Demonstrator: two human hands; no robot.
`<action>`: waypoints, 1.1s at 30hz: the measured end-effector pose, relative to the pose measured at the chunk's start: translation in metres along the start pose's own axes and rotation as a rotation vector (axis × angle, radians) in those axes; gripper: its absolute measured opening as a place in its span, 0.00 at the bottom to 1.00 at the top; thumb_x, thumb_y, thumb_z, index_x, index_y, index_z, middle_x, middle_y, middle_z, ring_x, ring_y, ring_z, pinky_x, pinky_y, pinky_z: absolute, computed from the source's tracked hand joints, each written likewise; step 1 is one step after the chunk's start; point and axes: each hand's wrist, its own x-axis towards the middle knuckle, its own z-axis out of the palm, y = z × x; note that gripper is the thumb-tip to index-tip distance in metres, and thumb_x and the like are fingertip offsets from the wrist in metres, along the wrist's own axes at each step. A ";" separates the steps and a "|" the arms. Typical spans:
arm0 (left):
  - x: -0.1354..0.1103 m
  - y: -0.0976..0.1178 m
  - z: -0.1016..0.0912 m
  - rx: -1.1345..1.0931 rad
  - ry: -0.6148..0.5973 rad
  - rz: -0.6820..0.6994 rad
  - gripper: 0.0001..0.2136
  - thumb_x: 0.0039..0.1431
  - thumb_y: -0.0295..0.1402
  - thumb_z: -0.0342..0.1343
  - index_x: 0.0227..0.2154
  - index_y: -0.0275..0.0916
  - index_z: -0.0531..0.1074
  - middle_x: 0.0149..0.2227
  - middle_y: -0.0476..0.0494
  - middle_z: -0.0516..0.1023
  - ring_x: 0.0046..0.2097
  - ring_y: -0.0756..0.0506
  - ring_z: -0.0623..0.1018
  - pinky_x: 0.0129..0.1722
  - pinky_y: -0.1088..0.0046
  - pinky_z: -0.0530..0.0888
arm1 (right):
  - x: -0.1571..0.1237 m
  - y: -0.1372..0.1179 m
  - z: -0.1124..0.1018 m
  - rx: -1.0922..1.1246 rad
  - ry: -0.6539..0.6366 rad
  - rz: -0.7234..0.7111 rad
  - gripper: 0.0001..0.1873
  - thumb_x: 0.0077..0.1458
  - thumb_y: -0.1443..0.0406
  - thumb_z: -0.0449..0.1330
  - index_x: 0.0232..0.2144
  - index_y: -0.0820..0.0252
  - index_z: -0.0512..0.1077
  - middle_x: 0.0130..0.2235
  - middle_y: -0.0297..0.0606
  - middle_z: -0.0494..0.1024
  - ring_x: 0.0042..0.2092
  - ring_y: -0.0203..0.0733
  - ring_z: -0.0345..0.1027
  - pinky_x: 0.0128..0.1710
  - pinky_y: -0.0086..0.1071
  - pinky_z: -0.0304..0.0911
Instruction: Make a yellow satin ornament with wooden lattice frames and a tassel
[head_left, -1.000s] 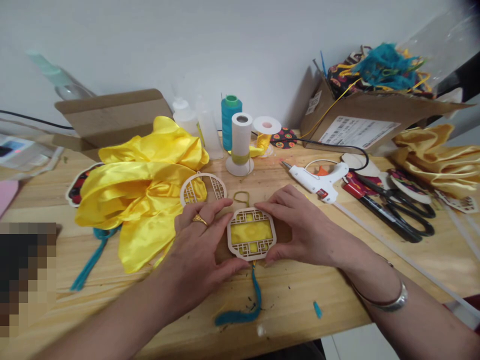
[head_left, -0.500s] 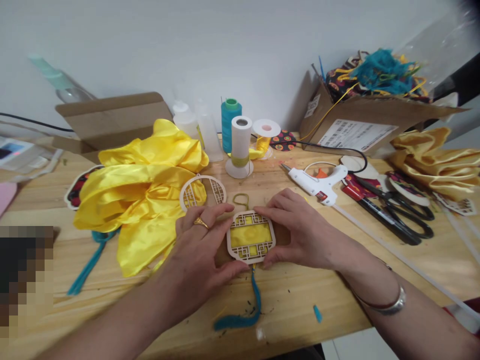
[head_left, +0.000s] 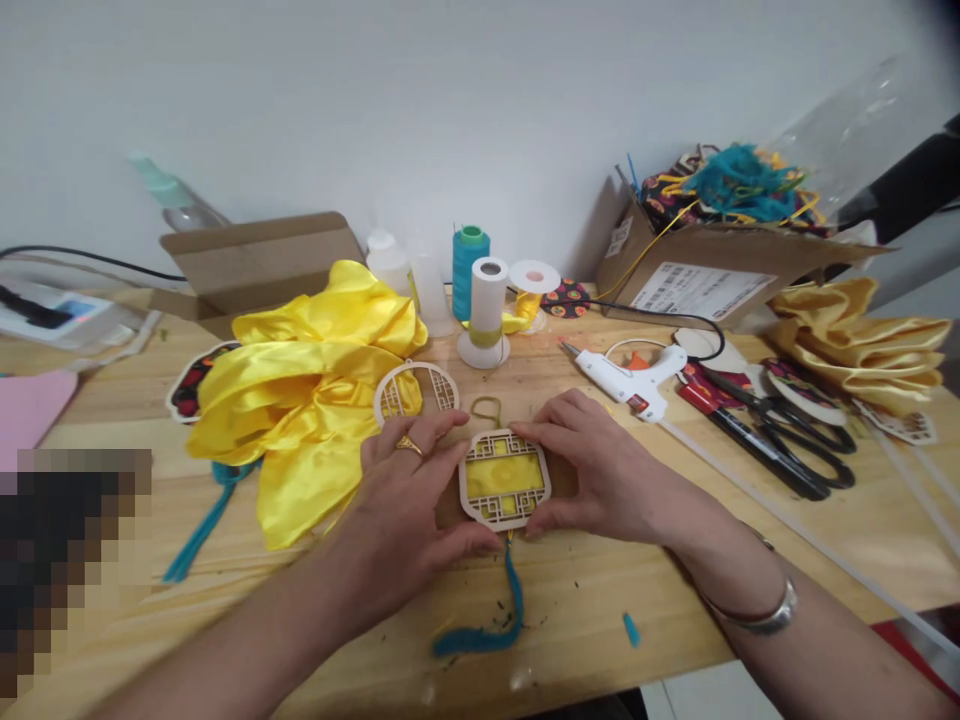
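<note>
A small wooden lattice ornament with a yellow satin centre lies on the wooden table. My left hand grips its left edge and my right hand grips its right edge, fingers curled round the frame. A teal tassel hangs from the ornament's bottom toward me, and a gold cord loop sticks out at its top. A round wooden lattice frame lies just behind my left hand, half over yellow satin fabric.
A white glue gun, black scissors and glue sticks lie to the right. Thread spools and bottles stand at the back. A cardboard box of trimmings sits at the back right, another box at the back left.
Both hands stay on the ornament. The view has shifted, so everything sits slightly lower and further right in the picture; nothing on the table has moved.
</note>
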 end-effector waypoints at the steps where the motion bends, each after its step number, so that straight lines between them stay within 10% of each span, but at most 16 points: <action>1: 0.000 0.001 -0.002 0.001 0.011 0.002 0.30 0.50 0.51 0.57 0.52 0.39 0.65 0.57 0.38 0.64 0.56 0.34 0.61 0.54 0.51 0.58 | 0.000 -0.001 0.000 0.000 -0.003 0.001 0.40 0.41 0.48 0.66 0.53 0.59 0.66 0.41 0.41 0.68 0.45 0.47 0.57 0.45 0.41 0.56; 7: 0.001 0.005 -0.003 -0.027 0.030 0.124 0.24 0.60 0.38 0.51 0.58 0.39 0.58 0.57 0.42 0.68 0.51 0.37 0.63 0.51 0.54 0.59 | 0.000 -0.003 -0.001 -0.006 -0.009 0.011 0.38 0.40 0.47 0.66 0.51 0.58 0.67 0.40 0.40 0.69 0.44 0.47 0.57 0.44 0.40 0.56; 33: 0.002 0.006 0.001 -0.066 -0.077 0.020 0.29 0.57 0.41 0.54 0.60 0.41 0.57 0.57 0.41 0.69 0.53 0.34 0.62 0.51 0.49 0.61 | -0.004 -0.004 -0.004 0.091 0.074 0.067 0.44 0.44 0.47 0.64 0.58 0.61 0.59 0.51 0.46 0.66 0.53 0.50 0.57 0.53 0.46 0.57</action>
